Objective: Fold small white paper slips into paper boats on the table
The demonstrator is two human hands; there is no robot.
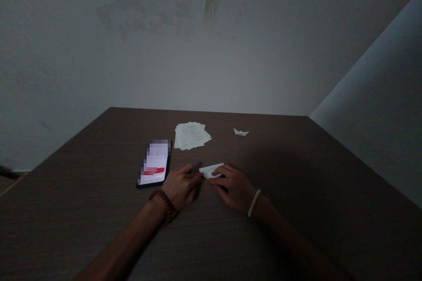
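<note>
A small piece of white folded paper (pixel 211 169) lies on the dark wood table between my hands, with a straight folded band along its upper edge. My right hand (pixel 234 185) holds its right side, fingers bent over the paper and covering part of it. At the left corner, my left hand (pixel 183 185) is closed, with curled fingers pinching or pressing that corner; the exact grip is partly hidden. Beaded bracelets circle both wrists, brown on the left and pale on the right.
A phone (pixel 154 163) with a lit screen lies just left of my left hand. Behind it, a loose stack of printed white paper sheets (pixel 191 136) rests on the table (pixel 280 237). Farther right sits a small folded paper boat (pixel 241 132). A grey wall (pixel 211 66) stands behind the table.
</note>
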